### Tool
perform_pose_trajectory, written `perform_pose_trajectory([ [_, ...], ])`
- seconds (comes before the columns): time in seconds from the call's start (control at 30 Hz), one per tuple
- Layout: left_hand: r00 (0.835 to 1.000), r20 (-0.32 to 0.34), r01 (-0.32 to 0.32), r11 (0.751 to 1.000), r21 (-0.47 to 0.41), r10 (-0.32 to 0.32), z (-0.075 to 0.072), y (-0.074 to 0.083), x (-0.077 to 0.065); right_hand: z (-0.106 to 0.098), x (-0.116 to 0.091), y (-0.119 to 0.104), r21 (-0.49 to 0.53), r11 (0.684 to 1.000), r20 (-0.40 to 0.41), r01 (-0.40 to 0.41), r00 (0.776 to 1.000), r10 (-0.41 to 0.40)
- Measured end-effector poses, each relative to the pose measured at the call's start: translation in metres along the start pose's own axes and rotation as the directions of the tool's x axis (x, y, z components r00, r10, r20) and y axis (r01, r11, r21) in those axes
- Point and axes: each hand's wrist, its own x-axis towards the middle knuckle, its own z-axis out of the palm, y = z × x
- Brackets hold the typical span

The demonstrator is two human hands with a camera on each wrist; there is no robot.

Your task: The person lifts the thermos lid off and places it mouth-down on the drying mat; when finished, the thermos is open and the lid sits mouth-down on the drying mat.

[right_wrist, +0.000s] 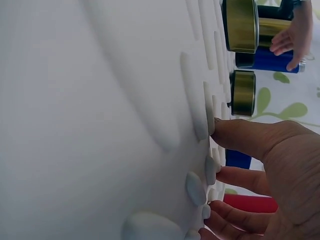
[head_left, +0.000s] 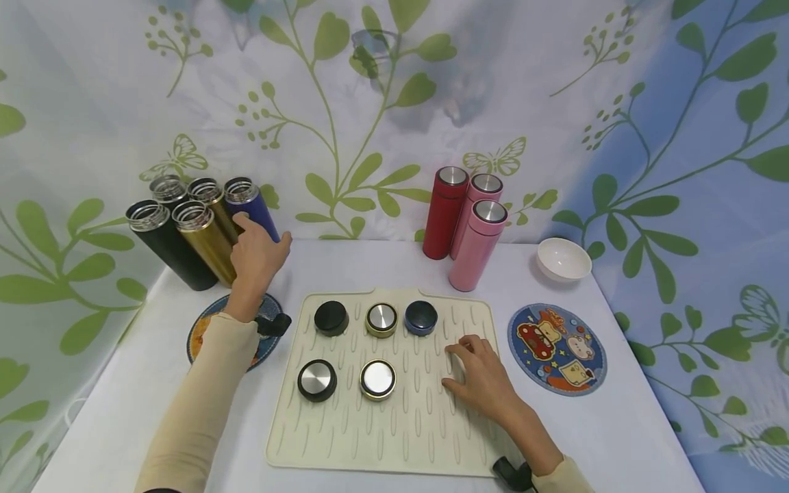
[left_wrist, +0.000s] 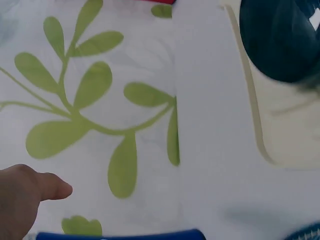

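Blue, open-mouthed: one bottle point(head_left: 257, 209), standing with four uncapped others point(head_left: 212, 239) at back left; beside it we list the left hand point(head_left: 257, 252), thumb spread wide. On the cream mat point(head_left: 345, 438), we count five lids point(head_left: 381, 318); over it, the right hand point(head_left: 483, 380), thumb and fingers parted.

Left sleeve point(head_left: 197, 404): long, plain, pale beige, lightly creased; it ends at the wrist. Right sleeve point(head_left: 564, 481): matching pale beige; only its end shows. Left wrist camera point(head_left: 274, 324): black, compact housing. Right wrist camera point(head_left: 511, 474): also black, with a rounded end. Left hand point(head_left: 259, 252), right hand point(head_left: 485, 380): both bare.
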Motion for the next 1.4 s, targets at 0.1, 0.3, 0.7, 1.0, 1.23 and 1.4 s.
perform_pose_trajectory([
  [0.1, 0.999, 0.044, -0.033, 0.999, 0.014, 0.032, 0.004, 0.013, -0.004, -0.001, 0.000, 0.000, 0.001, 1.000, -0.006, 0.000, 1.000, 0.000],
  [0.3, 0.980, 0.116, -0.154, 0.986, -0.056, 0.160, 0.021, 0.042, -0.007, -0.001, 0.001, 0.001, 0.004, 1.000, -0.005, -0.005, 1.000, 0.005],
  [0.7, 0.813, 0.257, -0.382, 0.813, -0.440, 0.522, 0.076, 0.101, -0.014, 0.000, 0.002, 0.004, 0.005, 1.000, 0.012, -0.012, 1.000, 0.012],
  [1.0, 0.795, 0.283, -0.404, 0.816, -0.414, 0.537, 0.115, 0.148, -0.016, -0.002, 0.001, 0.005, 0.015, 1.000, 0.002, -0.012, 1.000, 0.012],
  [1.23, 0.801, 0.269, -0.395, 0.810, -0.434, 0.535, 0.138, 0.180, -0.016, -0.002, 0.001, 0.005, 0.020, 1.000, -0.001, -0.023, 1.000, 0.023],
  [1.4, 0.823, 0.229, -0.396, 0.815, -0.423, 0.519, 0.150, 0.197, -0.019, -0.001, 0.001, 0.005, 0.029, 0.998, 0.022, -0.048, 0.999, 0.047],
])
